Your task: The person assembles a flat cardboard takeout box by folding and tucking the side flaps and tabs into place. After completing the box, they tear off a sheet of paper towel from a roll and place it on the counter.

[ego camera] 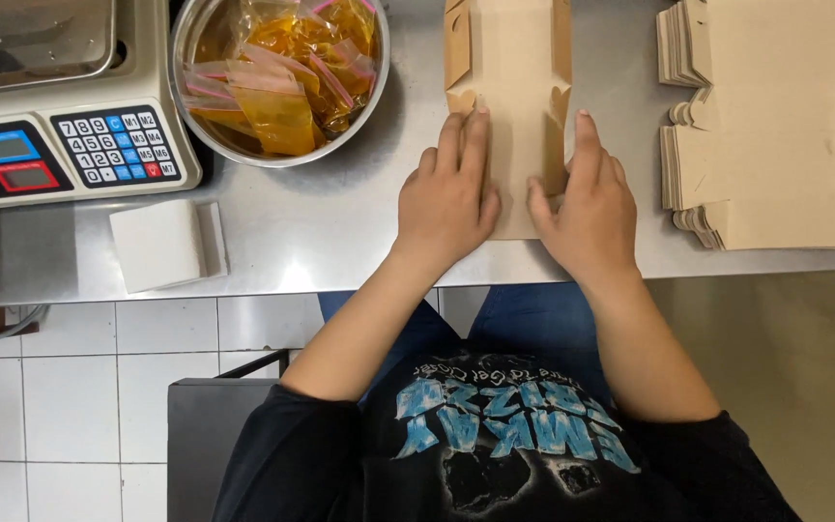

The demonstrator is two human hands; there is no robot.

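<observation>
far left: a digital scale point(60, 116) with a steel pan and a keypad of white, blue and red keys is seen on the steel surface point(321, 232). a small white folded card point(168, 245) lies just below it, near the surface's front edge.

next right: a round metal bowl point(207, 39) is filled with clear bags point(282, 72) of amber stuff with pink zip strips. bowl sits just beside the scale, apart from the hands.

centre: a flat brown cardboard box blank point(509, 87) lies lengthwise away from the person, its near end at the surface's front edge, side flaps partly raised. left hand point(448, 198) is laid palm down on the blank's left part, fingers straight and together, pointing away, thumb tucked toward the middle. nothing is gripped; it is pressed flat. right hand point(591, 208) is set on the blank's right edge, fingers extended along the raised side flap, thumb turned in toward the left hand. whether the flap is pinched or only pushed cannot be told. the 2 thumbs are near each other, not touching.

far right: 2 stacks of identical flat blanks point(775, 126) are laid on the surface, well apart from the right hand, running out of view at the right edge.

below the surface: white floor tiles point(79, 387) at left, the person's dark printed shirt point(524, 435) at centre.
</observation>
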